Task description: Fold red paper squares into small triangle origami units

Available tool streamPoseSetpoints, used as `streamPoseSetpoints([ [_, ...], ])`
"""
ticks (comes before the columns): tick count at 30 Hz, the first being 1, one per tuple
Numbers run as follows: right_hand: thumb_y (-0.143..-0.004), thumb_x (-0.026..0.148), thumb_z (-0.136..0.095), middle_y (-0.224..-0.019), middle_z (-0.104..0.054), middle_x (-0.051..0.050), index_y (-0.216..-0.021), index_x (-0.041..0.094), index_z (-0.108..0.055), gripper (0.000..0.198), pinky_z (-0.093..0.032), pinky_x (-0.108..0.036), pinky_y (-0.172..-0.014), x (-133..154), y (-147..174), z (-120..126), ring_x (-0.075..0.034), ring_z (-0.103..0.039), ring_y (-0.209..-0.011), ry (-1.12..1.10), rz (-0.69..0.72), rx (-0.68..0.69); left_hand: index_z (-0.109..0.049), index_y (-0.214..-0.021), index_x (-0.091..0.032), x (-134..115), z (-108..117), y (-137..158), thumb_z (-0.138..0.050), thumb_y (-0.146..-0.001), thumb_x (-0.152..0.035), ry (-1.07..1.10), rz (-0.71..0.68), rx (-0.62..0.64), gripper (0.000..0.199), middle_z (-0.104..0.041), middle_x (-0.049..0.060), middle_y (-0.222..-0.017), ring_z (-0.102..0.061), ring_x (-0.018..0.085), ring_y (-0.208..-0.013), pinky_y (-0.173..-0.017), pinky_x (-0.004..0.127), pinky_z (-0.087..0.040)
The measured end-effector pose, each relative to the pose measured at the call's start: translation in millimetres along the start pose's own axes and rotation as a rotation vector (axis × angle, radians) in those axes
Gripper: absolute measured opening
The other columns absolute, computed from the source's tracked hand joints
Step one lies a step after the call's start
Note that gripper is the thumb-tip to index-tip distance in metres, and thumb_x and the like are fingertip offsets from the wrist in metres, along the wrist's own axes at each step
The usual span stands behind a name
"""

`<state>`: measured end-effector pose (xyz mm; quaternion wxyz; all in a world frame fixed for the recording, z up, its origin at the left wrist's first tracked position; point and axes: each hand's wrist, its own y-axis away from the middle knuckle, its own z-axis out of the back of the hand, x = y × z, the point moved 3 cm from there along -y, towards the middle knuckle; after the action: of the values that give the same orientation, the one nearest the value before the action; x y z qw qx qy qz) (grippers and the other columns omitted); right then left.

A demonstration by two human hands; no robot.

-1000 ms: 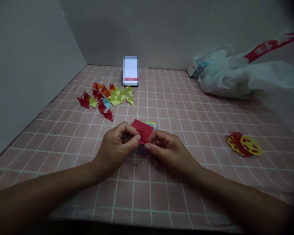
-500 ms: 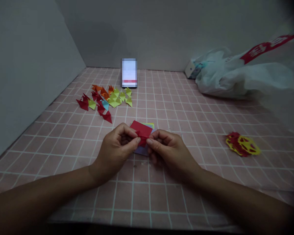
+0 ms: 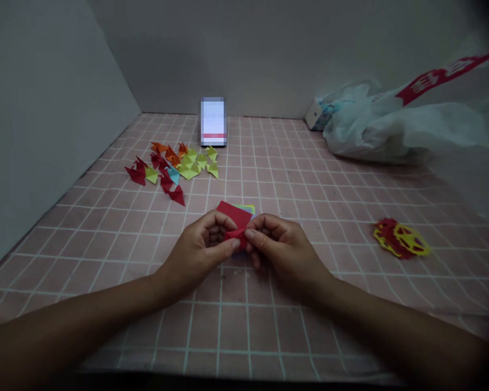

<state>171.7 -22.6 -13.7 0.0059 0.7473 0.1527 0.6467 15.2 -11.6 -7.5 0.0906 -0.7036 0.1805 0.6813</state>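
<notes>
A small piece of folded red paper [image 3: 237,235] is pinched between both hands, above the middle of the table. My left hand [image 3: 206,239] grips its left side with thumb and forefinger, the other fingers curled behind. On the right side, the thumb and forefinger of my right hand [image 3: 279,241] press together on the paper's edge. Under the hands lies a stack of coloured paper [image 3: 248,208] with yellow and purple edges. A flat red sheet [image 3: 233,212] shows just beyond the fingers; whether it lies on the stack or joins the held piece, I cannot tell.
Several folded paper birds [image 3: 173,168] in red, orange, yellow and blue stand at the left back. A phone [image 3: 213,120] with a lit screen is upright behind them. Red and yellow cut-out shapes [image 3: 401,238] lie at right. A plastic bag [image 3: 367,127] and a box [image 3: 315,114] sit back right.
My left thumb and fingers have shifted slightly right along the folded red paper, and its pointed flap is now covered by the fingers. My right hand keeps its pinch.
</notes>
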Motion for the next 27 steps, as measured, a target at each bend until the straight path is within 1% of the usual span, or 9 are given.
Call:
streamPoseSetpoints([
  [3, -0.085, 0.032, -0.063, -0.049, -0.052, 0.006, -0.073, 0.019, -0.055, 0.019, -0.034, -0.019, -0.039, 0.7, 1.7, -1.4, -0.008, -0.045, -0.040, 0.097, -0.024, 0.039, -0.060, -0.087, -0.018, -1.2, 2.5, -0.6, -0.068, -0.083, -0.030, -0.018, 0.027, 0.010, 0.016, -0.066, 0.001, -0.082, -0.064, 0.014, -0.076, -0.071, 0.025, -0.051],
  [6, -0.086, 0.028, -0.061, -0.051, -0.052, 0.006, -0.072, 0.019, -0.054, 0.018, -0.034, -0.019, -0.040, 1.2, 3.4, -2.4, -0.008, -0.045, -0.041, 0.150, -0.020, 0.062, -0.062, -0.080, -0.016, -1.3, 4.3, -2.3, -0.066, -0.084, -0.030, -0.064, 0.052, 0.013, 0.015, -0.064, 0.000, -0.075, -0.060, 0.012, -0.070, -0.065, 0.022, -0.048],
  [9, -0.088, 0.027, -0.059, -0.053, -0.052, 0.006, -0.073, 0.019, -0.055, 0.017, -0.034, -0.020, -0.041, 1.5, 3.5, -1.7, -0.008, -0.045, -0.042, 0.178, 0.009, 0.059, -0.063, -0.075, -0.015, -1.2, 4.4, -4.1, -0.066, -0.082, -0.028, -0.079, 0.086, 0.025, 0.015, -0.063, -0.001, -0.073, -0.057, 0.010, -0.067, -0.061, 0.020, -0.045],
  [13, -0.089, 0.025, -0.057, -0.055, -0.051, 0.005, -0.074, 0.019, -0.055, 0.016, -0.033, -0.021, -0.045, 2.3, 1.9, 0.3, -0.009, -0.043, -0.046, 0.240, 0.063, 0.058, -0.062, -0.074, -0.016, -3.0, 3.3, -4.5, -0.065, -0.083, -0.031, -0.047, 0.138, 0.064, 0.018, -0.059, -0.002, -0.068, -0.053, 0.008, -0.057, -0.054, 0.019, -0.044],
  [20, -0.089, 0.021, -0.057, -0.064, -0.051, 0.003, -0.070, 0.018, -0.055, 0.018, -0.033, -0.023, -0.052, 5.6, 0.7, 1.6, -0.010, -0.043, -0.057, 0.382, 0.186, 0.058, -0.062, -0.075, -0.015, -2.1, 3.9, -6.3, -0.069, -0.077, -0.026, -0.085, 0.189, 0.090, 0.013, -0.060, -0.003, -0.065, -0.055, 0.009, -0.053, -0.050, 0.020, -0.045],
  [22, -0.089, 0.022, -0.056, -0.064, -0.051, 0.003, -0.071, 0.018, -0.054, 0.019, -0.033, -0.023, -0.052, 5.8, 1.2, 1.4, -0.010, -0.043, -0.057, 0.364, 0.176, 0.064, -0.061, -0.074, -0.015, -1.7, 3.7, -6.9, -0.069, -0.075, -0.026, -0.097, 0.198, 0.098, 0.013, -0.059, -0.004, -0.064, -0.054, 0.008, -0.052, -0.050, 0.019, -0.044],
  [27, -0.093, 0.031, -0.052, -0.058, -0.047, 0.005, -0.074, 0.018, -0.053, 0.022, -0.030, -0.022, -0.047, 4.9, 1.9, 1.0, -0.008, -0.040, -0.049, 0.199, 0.052, 0.096, -0.060, -0.075, -0.015, -3.0, 3.0, -5.3, -0.070, -0.075, -0.026, -0.098, 0.228, 0.070, 0.015, -0.059, -0.004, -0.065, -0.052, 0.008, -0.055, -0.053, 0.019, -0.042],
])
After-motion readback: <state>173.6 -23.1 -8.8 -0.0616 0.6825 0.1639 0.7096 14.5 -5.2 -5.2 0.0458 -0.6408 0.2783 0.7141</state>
